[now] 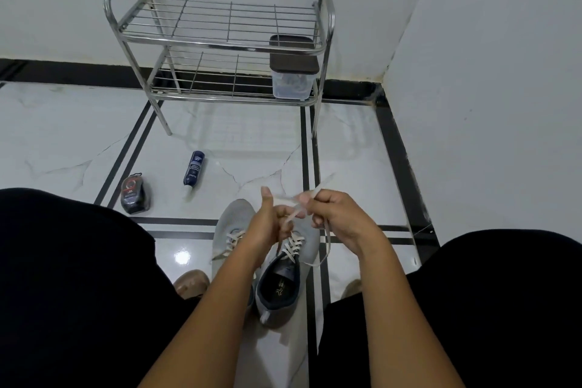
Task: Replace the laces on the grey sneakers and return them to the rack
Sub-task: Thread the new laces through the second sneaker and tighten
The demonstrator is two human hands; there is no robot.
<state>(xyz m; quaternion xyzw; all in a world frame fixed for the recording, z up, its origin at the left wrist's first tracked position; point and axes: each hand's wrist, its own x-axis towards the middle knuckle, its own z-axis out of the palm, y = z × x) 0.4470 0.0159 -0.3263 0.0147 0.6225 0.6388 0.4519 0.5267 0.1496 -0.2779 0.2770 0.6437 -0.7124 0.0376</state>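
Head view is looking down between two dark-clothed knees at a pair of grey knit sneakers point(285, 264) sitting side by side on the glossy white tiled floor point(78, 135) with black stripe inlays. Both shoes are pointing away from the person, toes toward the rack, and both are showing cream flat laces point(291, 244) criss-crossed through their eyelets. The left hand point(272, 224) and right hand point(333, 217) are hovering just above the right-side sneaker, close together. Each hand is pinching a stretch of the cream lace between curled fingers and thumb; a taut piece is spanning the small gap between them, and one free end is sticking up past the right hand while another strand is looping down to the floor beside the shoe. A shiny two-tier steel wire rack point(220, 25) is standing well beyond the shoes against the white wall, carrying a clear plastic box with a dark brown lid point(294, 75) on its lower shelf. A navy tube point(193, 172) and a black rounded polish sponge case point(135, 195) are lying on the floor to the left of the sneakers.
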